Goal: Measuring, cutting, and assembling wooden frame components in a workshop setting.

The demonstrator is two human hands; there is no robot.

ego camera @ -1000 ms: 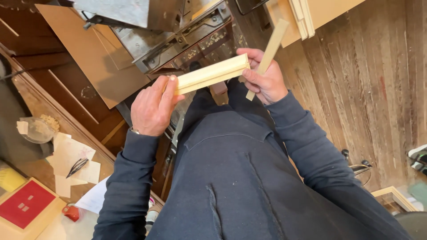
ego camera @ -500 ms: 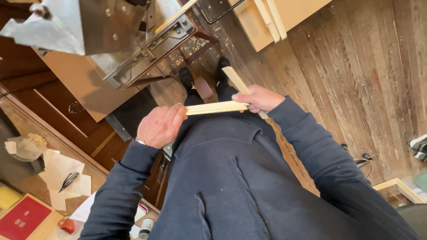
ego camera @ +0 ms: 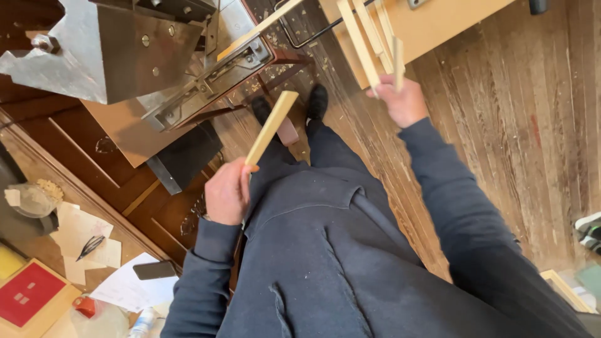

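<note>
My left hand grips the lower end of a pale wooden strip, which points up and away over my dark shoes. My right hand is stretched out to the right and holds a second, shorter wooden strip upright. That strip stands beside several similar strips leaning against a light wooden board. I wear a dark blue sweatshirt that fills the lower middle of the view.
A grey metal machine on a stand is at the upper left, with sawdust on the plank floor below it. A dark wooden cabinet lies left. Papers, a phone and a red box clutter the lower left.
Both hands held the strips together in front of my chest. Now they are apart: the right hand has swung out to the leaning strips, the left keeps one strip.
</note>
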